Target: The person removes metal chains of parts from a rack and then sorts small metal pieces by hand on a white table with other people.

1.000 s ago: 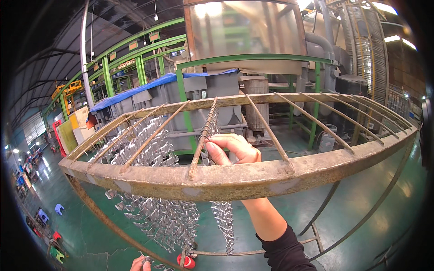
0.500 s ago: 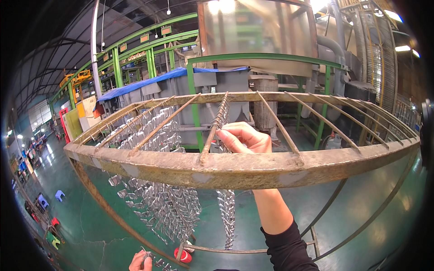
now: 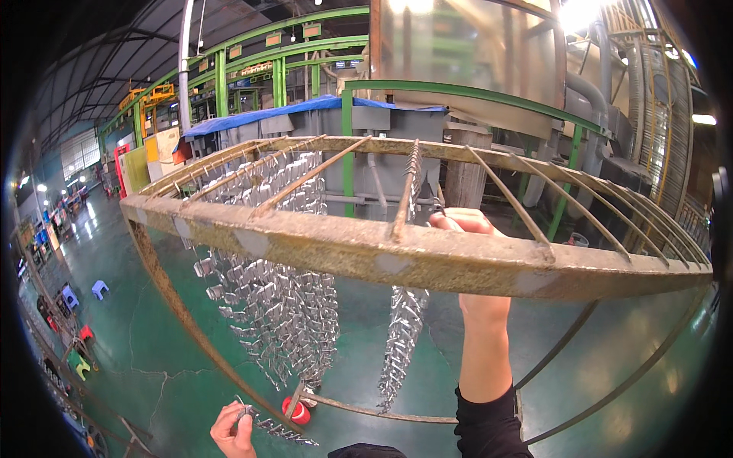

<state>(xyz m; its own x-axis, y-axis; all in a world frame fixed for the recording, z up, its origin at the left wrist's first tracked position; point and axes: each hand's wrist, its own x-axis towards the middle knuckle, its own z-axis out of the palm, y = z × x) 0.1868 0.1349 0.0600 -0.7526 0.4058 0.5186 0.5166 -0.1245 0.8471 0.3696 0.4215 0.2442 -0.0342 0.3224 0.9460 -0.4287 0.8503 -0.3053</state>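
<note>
- left hand (image 3: pixel 230 431): thumb and fingers pinched on the top end of a loose metal strand (image 3: pixel 284 433); strand trails off to the right of the hand, low in view, below the rack
- right hand (image 3: pixel 464 220): up behind the front rail (image 3: pixel 343 246), just right of the middle bar (image 3: pixel 405 200); fingers curled in together, something thin and dark at the tips, cannot tell what they pinch or if they pinch at all
- middle bar: row of small hooks or wire ends along it, narrow column of shiny metal pieces (image 3: pixel 402 343) hanging beneath
- left part of rack: thick cluster of hung strands (image 3: pixel 286 305), well below the front rail
- progress, judged from how things lie: left part loaded, middle bar at least partly loaded; no strands visible on the bars further right; strand in left hand not on a bar, so work looks partway
- further out: red round container (image 3: pixel 298 411) on green floor by rack's foot, blue stool (image 3: pixel 100 289) to the left, blue tarp (image 3: pixel 267 113) over grey tanks behind, green frame post (image 3: pixel 347 172)
</note>
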